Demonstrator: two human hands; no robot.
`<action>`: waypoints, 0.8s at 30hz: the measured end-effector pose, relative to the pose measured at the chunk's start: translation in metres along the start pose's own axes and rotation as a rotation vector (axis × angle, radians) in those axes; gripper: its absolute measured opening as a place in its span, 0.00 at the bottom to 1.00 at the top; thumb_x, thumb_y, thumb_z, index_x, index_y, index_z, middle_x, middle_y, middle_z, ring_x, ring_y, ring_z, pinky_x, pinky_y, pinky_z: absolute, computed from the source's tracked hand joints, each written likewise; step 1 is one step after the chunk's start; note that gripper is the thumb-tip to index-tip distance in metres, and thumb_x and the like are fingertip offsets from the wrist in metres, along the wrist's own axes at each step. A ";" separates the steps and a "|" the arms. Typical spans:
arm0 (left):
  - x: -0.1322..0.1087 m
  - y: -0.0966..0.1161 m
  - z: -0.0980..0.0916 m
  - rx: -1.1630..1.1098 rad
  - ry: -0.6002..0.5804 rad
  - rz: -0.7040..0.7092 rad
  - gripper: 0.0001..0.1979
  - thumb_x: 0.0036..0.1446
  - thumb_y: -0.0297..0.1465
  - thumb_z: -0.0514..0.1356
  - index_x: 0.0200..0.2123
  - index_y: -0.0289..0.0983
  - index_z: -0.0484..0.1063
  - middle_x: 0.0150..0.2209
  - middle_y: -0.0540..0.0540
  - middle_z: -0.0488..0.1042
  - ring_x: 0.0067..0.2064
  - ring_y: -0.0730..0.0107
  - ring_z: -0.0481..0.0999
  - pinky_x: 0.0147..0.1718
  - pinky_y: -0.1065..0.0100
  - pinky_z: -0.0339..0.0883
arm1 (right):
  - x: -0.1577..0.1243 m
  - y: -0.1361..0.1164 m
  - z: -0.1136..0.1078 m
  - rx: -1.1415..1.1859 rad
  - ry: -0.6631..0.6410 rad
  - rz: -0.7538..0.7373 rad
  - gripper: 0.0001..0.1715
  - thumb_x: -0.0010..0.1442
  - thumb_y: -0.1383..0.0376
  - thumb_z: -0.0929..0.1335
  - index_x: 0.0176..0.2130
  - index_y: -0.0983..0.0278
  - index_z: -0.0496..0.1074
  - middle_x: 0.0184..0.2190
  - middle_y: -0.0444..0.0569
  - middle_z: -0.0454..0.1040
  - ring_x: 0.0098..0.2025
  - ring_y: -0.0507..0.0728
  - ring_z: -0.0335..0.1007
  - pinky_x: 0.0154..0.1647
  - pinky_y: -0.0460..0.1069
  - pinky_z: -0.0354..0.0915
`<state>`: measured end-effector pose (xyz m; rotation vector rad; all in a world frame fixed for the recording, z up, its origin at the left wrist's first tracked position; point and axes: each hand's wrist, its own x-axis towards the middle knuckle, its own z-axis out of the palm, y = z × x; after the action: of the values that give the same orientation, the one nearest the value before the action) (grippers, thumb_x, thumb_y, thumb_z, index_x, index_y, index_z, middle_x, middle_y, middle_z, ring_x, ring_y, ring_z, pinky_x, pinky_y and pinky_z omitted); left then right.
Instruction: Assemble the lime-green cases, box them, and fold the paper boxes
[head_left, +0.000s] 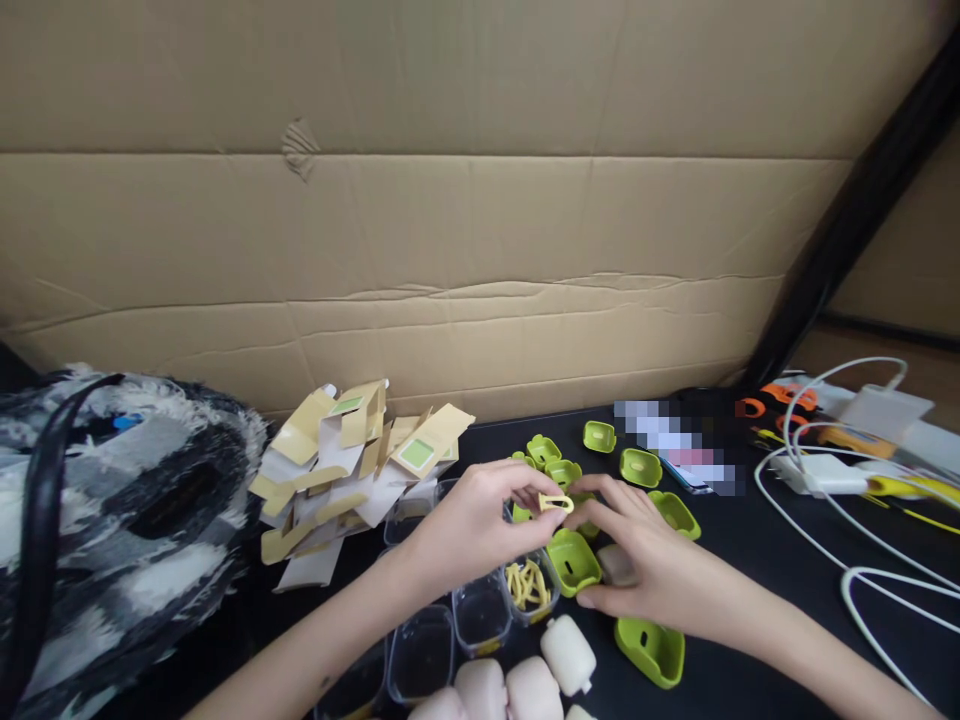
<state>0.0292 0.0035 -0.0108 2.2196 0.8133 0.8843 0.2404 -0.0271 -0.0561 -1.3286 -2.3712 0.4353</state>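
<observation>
My left hand (502,515) pinches a small pale-yellow loop (556,504) between thumb and fingertips. My right hand (641,540) arches over the green cases, its fingers spread and its thumb apart. The right thumb is close to the lower corner of a slotted green case (574,562); whether it touches cannot be told. Beneath the right palm, a whitish piece (616,566) is partly hidden. Left of that case, a clear tub (551,606) contains several yellow loops (526,585). Another green case (649,652) lies below my right hand.
Clear tubs (420,655) and cream cylindrical pieces (568,655) stand in front. More green cases (640,467) lie farther back. Folded cartons (360,470) pile up at left, beside a shaggy grey bag (142,530). White cables (817,540) and orange-handled tools (791,397) occupy the right.
</observation>
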 end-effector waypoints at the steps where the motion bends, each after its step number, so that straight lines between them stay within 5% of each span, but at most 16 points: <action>1: 0.000 0.000 0.000 0.009 0.006 0.022 0.05 0.55 0.25 0.60 0.35 0.35 0.76 0.33 0.48 0.77 0.35 0.70 0.75 0.36 0.70 0.69 | -0.001 -0.001 -0.003 0.019 0.008 0.001 0.22 0.46 0.69 0.73 0.42 0.60 0.66 0.57 0.55 0.63 0.61 0.68 0.58 0.57 0.64 0.59; 5: -0.003 0.000 -0.002 0.030 0.044 0.085 0.06 0.57 0.26 0.59 0.38 0.35 0.74 0.36 0.46 0.74 0.36 0.70 0.75 0.35 0.70 0.70 | -0.005 -0.004 -0.015 0.218 0.116 0.032 0.23 0.50 0.70 0.69 0.43 0.57 0.57 0.59 0.57 0.63 0.59 0.64 0.62 0.56 0.60 0.62; 9: -0.005 0.005 -0.002 0.154 0.037 0.173 0.05 0.57 0.24 0.59 0.37 0.33 0.74 0.31 0.49 0.71 0.32 0.72 0.72 0.32 0.71 0.67 | -0.004 -0.002 -0.012 0.377 0.228 -0.005 0.24 0.52 0.71 0.67 0.46 0.55 0.56 0.46 0.48 0.70 0.50 0.59 0.70 0.50 0.56 0.67; 16: -0.006 0.004 0.005 0.258 -0.034 0.300 0.07 0.60 0.23 0.57 0.38 0.32 0.75 0.34 0.45 0.74 0.37 0.68 0.73 0.37 0.70 0.67 | -0.007 -0.009 -0.001 0.289 0.264 -0.044 0.30 0.55 0.69 0.69 0.53 0.49 0.57 0.45 0.42 0.72 0.45 0.56 0.72 0.46 0.52 0.70; 24: -0.007 0.007 0.006 0.486 -0.041 0.358 0.06 0.59 0.25 0.58 0.33 0.35 0.76 0.30 0.49 0.77 0.30 0.70 0.73 0.32 0.68 0.64 | -0.008 -0.014 0.002 0.280 0.262 -0.114 0.32 0.57 0.69 0.69 0.55 0.48 0.56 0.47 0.43 0.71 0.48 0.56 0.71 0.47 0.51 0.71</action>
<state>0.0318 -0.0077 -0.0124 2.8645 0.6726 0.8646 0.2330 -0.0412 -0.0531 -1.0483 -2.0700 0.5047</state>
